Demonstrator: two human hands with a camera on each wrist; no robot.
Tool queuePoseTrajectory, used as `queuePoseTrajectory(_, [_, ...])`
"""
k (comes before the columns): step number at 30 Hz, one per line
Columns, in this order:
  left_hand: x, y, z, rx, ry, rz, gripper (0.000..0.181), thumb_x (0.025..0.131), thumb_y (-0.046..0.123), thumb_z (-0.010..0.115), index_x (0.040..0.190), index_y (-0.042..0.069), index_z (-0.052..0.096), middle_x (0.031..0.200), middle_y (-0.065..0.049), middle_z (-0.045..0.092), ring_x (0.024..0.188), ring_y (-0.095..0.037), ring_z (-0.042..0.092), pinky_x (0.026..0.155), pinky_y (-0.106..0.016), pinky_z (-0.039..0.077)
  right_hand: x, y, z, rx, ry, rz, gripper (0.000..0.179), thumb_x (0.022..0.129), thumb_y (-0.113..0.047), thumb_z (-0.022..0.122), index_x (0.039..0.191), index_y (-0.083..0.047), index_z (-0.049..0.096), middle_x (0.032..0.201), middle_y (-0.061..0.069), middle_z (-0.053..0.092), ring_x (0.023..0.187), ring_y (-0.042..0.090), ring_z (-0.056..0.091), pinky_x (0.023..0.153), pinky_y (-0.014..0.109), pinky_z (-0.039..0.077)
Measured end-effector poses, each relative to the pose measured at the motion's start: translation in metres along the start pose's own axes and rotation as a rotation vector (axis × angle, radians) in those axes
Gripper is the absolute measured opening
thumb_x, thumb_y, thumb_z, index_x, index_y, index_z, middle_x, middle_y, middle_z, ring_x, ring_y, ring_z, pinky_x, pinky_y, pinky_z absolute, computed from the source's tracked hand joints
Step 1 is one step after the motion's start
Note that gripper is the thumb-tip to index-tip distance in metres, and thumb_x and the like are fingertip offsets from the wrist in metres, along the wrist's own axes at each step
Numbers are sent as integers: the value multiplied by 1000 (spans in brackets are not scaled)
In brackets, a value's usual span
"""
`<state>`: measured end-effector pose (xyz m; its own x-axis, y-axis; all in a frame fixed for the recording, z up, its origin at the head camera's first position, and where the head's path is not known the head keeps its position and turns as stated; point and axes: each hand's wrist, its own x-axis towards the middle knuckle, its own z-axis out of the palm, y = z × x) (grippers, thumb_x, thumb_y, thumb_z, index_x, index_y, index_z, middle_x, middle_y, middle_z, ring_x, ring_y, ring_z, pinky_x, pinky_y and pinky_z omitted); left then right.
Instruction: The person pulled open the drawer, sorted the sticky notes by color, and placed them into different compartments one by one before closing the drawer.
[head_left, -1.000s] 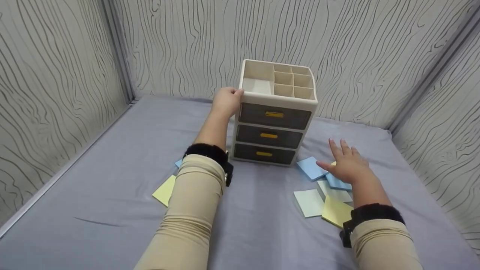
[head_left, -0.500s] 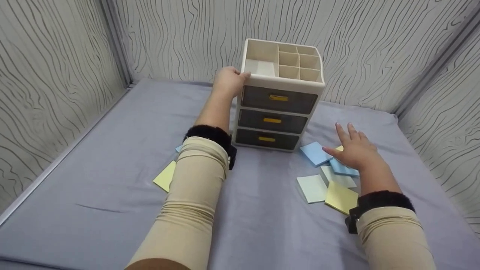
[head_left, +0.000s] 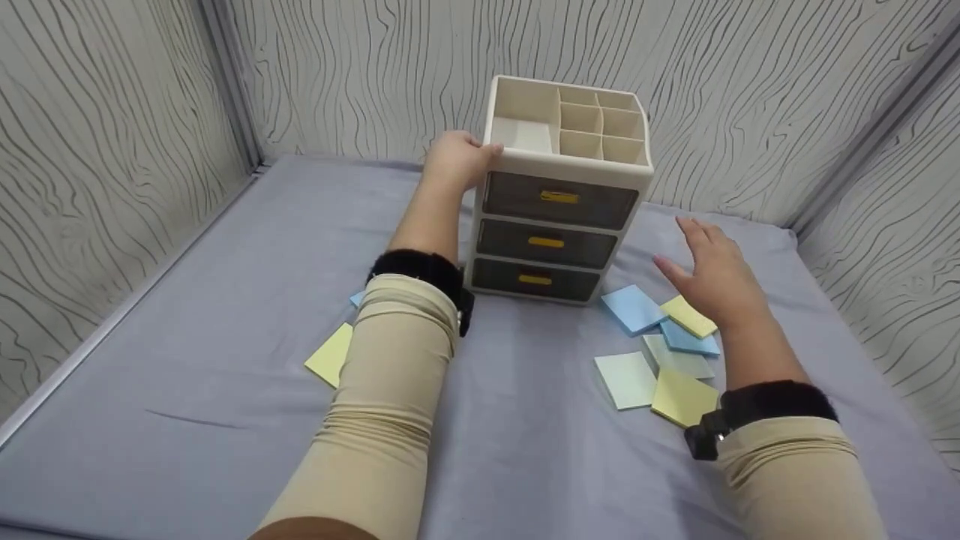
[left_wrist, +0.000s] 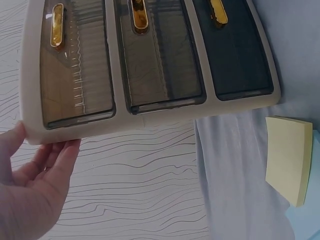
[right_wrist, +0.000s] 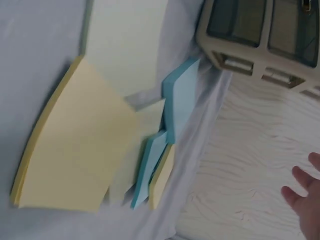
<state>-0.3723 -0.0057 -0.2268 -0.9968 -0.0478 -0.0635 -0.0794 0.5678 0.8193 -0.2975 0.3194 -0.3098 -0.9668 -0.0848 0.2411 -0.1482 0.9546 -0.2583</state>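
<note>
A white desktop drawer organizer point(head_left: 551, 225) with three dark drawers and yellow handles stands upright at the back. Its top has one large and several small compartments. My left hand point(head_left: 455, 161) grips its upper left front corner; in the left wrist view the thumb lies on the front and the fingers on the side. My right hand point(head_left: 720, 277) is raised to the right of the organizer, fingers extended, holding nothing. Below it lie sticky note pads: a light blue pad point(head_left: 632, 309), a small yellow pad point(head_left: 688, 316), a darker blue pad point(head_left: 688, 340), pale green pads point(head_left: 626, 380) and a larger yellow pad point(head_left: 684, 397).
Left of the organizer, another yellow pad point(head_left: 330, 356) and a blue pad point(head_left: 357, 298) are partly behind my left forearm. A grey-lilac cloth point(head_left: 225, 315) covers the table. Wood-grain patterned panels point(head_left: 360, 82) enclose the back and sides.
My right hand has lifted and moved slightly away from the pads, its fingers closer together, uncovering the small yellow pad. The left hand keeps its grip. The head view has tilted down a little.
</note>
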Motion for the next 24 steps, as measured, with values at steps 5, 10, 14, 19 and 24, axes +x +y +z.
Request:
queuePoseTrajectory(5, [1, -2, -1, -4, -10, 1, 43, 90, 42, 53, 119, 10, 56, 116, -4, 58, 104, -17, 54, 87, -31, 45, 5, -29, 4, 32, 312, -133, 45, 91, -28, 55, 124, 0, 46, 118, 21, 49, 109, 37, 47, 92, 51, 37])
queuePoseTrajectory(10, [2, -1, -3, 6, -25, 4, 44, 90, 42, 53, 121, 11, 55, 118, -4, 57, 106, -18, 54, 88, -31, 44, 14, -56, 11, 29, 464, -264, 35, 89, -19, 58, 115, 1, 48, 108, 20, 52, 95, 32, 56, 80, 46, 46])
queuePoseTrajectory(14, [4, 0, -3, 11, -20, 9, 44, 90, 43, 53, 120, 11, 55, 117, -4, 57, 104, -18, 54, 86, -30, 45, 24, -70, 17, -23, 547, -379, 33, 87, -15, 61, 113, 0, 49, 97, 19, 54, 82, 32, 57, 69, 43, 48])
queuePoseTrajectory(19, [4, -2, -2, 11, -11, 20, 42, 90, 44, 53, 117, 11, 56, 113, -3, 57, 100, -17, 54, 83, -30, 45, 33, -85, 27, -113, 588, -470, 35, 84, -13, 66, 113, -1, 50, 92, 19, 56, 77, 34, 56, 68, 44, 48])
queuePoseTrajectory(24, [4, -6, -2, 21, -1, 45, 42, 90, 44, 52, 115, 11, 56, 113, -3, 57, 101, -17, 54, 85, -30, 45, 41, -96, 33, -176, 593, -507, 36, 83, -13, 66, 113, -1, 50, 92, 17, 55, 80, 34, 55, 71, 43, 48])
